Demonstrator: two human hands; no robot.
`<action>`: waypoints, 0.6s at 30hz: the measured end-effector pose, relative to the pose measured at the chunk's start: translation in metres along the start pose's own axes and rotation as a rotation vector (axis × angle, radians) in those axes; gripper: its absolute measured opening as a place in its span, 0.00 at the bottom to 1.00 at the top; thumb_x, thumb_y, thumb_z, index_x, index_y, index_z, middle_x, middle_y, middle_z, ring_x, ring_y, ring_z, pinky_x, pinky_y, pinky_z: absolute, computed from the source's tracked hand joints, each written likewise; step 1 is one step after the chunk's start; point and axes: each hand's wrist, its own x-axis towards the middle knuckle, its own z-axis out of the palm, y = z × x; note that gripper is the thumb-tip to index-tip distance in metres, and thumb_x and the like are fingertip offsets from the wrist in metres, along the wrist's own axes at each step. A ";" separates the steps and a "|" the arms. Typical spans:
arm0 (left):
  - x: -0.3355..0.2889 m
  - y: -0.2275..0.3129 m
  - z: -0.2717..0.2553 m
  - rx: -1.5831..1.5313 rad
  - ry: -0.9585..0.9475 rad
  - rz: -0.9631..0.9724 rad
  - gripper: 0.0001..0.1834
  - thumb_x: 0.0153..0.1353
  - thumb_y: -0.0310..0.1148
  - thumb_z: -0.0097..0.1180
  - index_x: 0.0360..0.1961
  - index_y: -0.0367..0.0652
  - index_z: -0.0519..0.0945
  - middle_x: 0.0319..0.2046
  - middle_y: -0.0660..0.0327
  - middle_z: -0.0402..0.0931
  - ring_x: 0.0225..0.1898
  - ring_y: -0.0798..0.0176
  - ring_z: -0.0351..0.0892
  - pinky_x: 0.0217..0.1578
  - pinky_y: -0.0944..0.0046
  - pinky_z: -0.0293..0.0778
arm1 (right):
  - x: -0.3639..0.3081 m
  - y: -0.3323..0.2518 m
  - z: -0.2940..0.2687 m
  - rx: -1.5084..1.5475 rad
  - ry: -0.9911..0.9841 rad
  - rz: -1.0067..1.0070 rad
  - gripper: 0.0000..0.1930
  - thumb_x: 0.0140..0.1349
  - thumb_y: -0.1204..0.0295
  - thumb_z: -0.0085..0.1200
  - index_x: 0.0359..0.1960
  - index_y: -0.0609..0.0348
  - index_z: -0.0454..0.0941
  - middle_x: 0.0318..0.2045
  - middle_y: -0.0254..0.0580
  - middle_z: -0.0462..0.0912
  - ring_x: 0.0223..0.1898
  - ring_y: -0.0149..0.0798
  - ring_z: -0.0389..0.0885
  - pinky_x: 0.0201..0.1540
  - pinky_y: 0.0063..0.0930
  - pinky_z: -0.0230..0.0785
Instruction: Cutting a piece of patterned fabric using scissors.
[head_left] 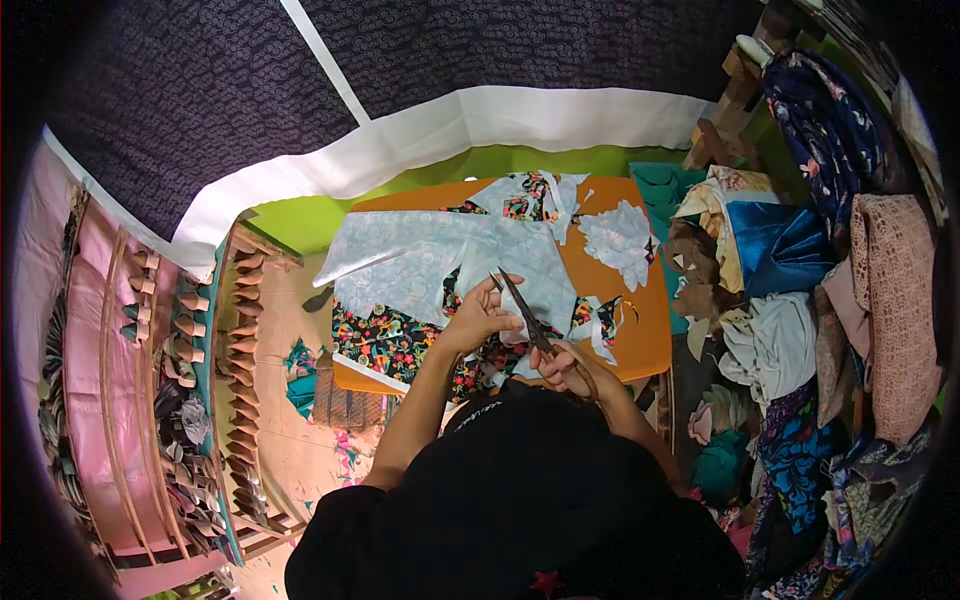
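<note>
Dark metal scissors (pixel 530 322) are in my right hand (pixel 567 370), whose fingers are wrapped round the handles. The blades point up and away, slightly parted at the tips. Close beside them is my left hand (pixel 482 318), fingers curled toward the thumb; what they pinch is too small to make out. Beneath both hands lies floral fabric (pixel 385 345), black with bright flowers on one face and pale on the other. Its whitish side (pixel 430 250) covers much of the orange table (pixel 650 330).
Cut scraps (pixel 618 243) lie at the table's right. Folded and heaped cloth, including a shiny blue piece (pixel 770 245), is piled further right. A rack of wooden shoe forms (pixel 243 360) stands left. A dark patterned curtain (pixel 520 50) with a white border hangs beyond the table.
</note>
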 end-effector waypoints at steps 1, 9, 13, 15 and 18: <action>-0.001 0.001 0.000 -0.001 0.002 -0.001 0.31 0.40 0.18 0.58 0.47 0.36 0.60 0.25 0.61 0.74 0.23 0.73 0.74 0.23 0.77 0.69 | -0.001 -0.002 0.000 0.008 -0.003 0.049 0.16 0.45 0.58 0.46 0.26 0.59 0.64 0.15 0.26 0.59 0.15 0.23 0.59 0.17 0.16 0.54; 0.001 -0.004 -0.002 0.041 -0.020 -0.032 0.31 0.40 0.18 0.58 0.48 0.36 0.60 0.24 0.60 0.73 0.23 0.72 0.74 0.22 0.77 0.69 | -0.001 0.000 0.004 -0.094 0.076 -0.070 0.18 0.46 0.55 0.45 0.24 0.60 0.64 0.14 0.28 0.61 0.14 0.24 0.61 0.15 0.17 0.55; -0.001 -0.004 -0.004 0.052 -0.056 -0.034 0.31 0.40 0.18 0.58 0.47 0.36 0.60 0.25 0.61 0.74 0.24 0.72 0.74 0.24 0.75 0.71 | -0.003 -0.003 0.002 -0.002 0.023 0.001 0.14 0.47 0.60 0.45 0.25 0.59 0.64 0.14 0.27 0.59 0.14 0.23 0.60 0.15 0.16 0.54; 0.001 -0.005 -0.007 0.152 -0.073 -0.028 0.31 0.40 0.19 0.58 0.47 0.36 0.60 0.25 0.61 0.74 0.25 0.72 0.74 0.26 0.74 0.71 | -0.004 -0.004 0.003 -0.011 0.037 0.022 0.13 0.47 0.61 0.45 0.26 0.59 0.64 0.13 0.26 0.58 0.14 0.22 0.59 0.15 0.15 0.53; 0.001 -0.003 -0.002 0.105 -0.081 -0.077 0.30 0.40 0.19 0.58 0.47 0.37 0.61 0.25 0.62 0.74 0.26 0.72 0.74 0.27 0.74 0.71 | -0.005 -0.003 0.002 0.073 0.040 0.048 0.12 0.48 0.64 0.45 0.26 0.60 0.64 0.12 0.25 0.57 0.13 0.21 0.58 0.15 0.14 0.52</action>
